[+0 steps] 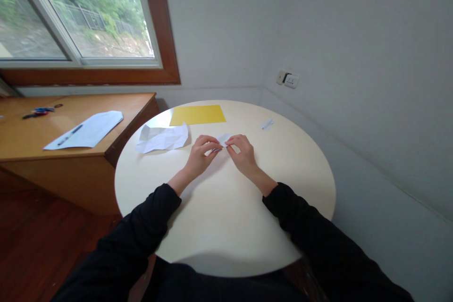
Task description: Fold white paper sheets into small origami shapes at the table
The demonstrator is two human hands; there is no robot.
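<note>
Round table fills mid-frame; desk w/ a white sheet at left. Yellow sheet and crumpled paper lie above your hands, prob. set aside. Your left hand & right hand pinch a small white paper at frame center, fingertips clamped on it, likely pressing a fold.

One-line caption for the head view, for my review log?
Both hands, left and right, pinch a small white paper piece over a round table.
</note>
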